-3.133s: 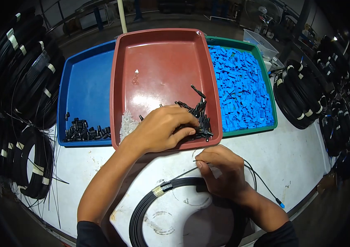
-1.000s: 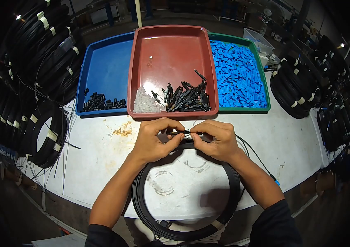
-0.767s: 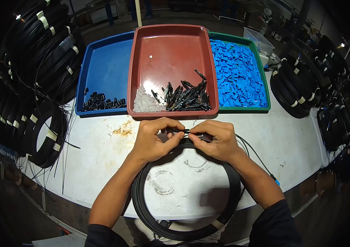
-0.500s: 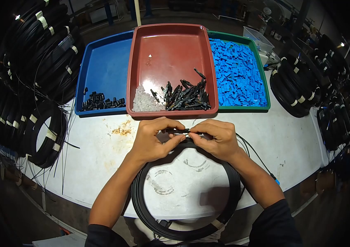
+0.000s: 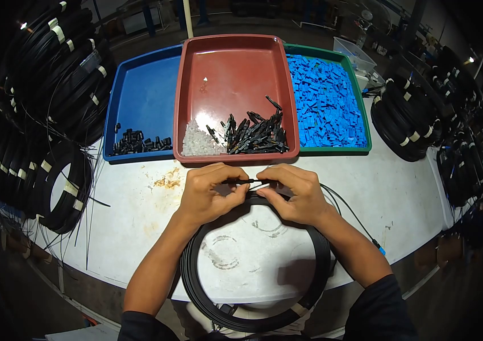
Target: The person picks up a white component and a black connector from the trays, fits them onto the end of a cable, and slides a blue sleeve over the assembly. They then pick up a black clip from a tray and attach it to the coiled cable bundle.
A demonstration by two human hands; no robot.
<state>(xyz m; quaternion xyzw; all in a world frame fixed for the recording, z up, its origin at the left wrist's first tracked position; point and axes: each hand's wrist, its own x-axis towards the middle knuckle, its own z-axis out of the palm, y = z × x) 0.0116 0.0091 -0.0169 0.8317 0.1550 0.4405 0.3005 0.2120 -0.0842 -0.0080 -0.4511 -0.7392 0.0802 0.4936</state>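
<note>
Above the top of a coil of black cable (image 5: pixel 323 258), my two hands face each other. My left hand (image 5: pixel 207 192) is closed in a pinch on a slim black connector piece (image 5: pixel 244 182), most of it hidden by the fingers. Opposite it, my right hand (image 5: pixel 298 193) is closed on the thin black cable (image 5: pixel 257 182) in line with that piece. The right thumb tip sits a little lower than the fingertips. The coil stands partly on the table and partly over its front edge. Another cable end with a blue connector (image 5: pixel 382 250) lies to the right.
Behind my hands stand a blue tray (image 5: pixel 145 68) with short black parts, a red tray (image 5: pixel 236 57) with black connector bodies and clear pieces, and a green tray (image 5: pixel 361 102) full of blue clips. Taped cable coils (image 5: pixel 62 187) crowd the left; more coils (image 5: pixel 406 119) stand right.
My hands have drawn slightly apart, with more of the thin black line showing between the fingertips. The right thumb has shifted away from the left. The coil stays in place.
</note>
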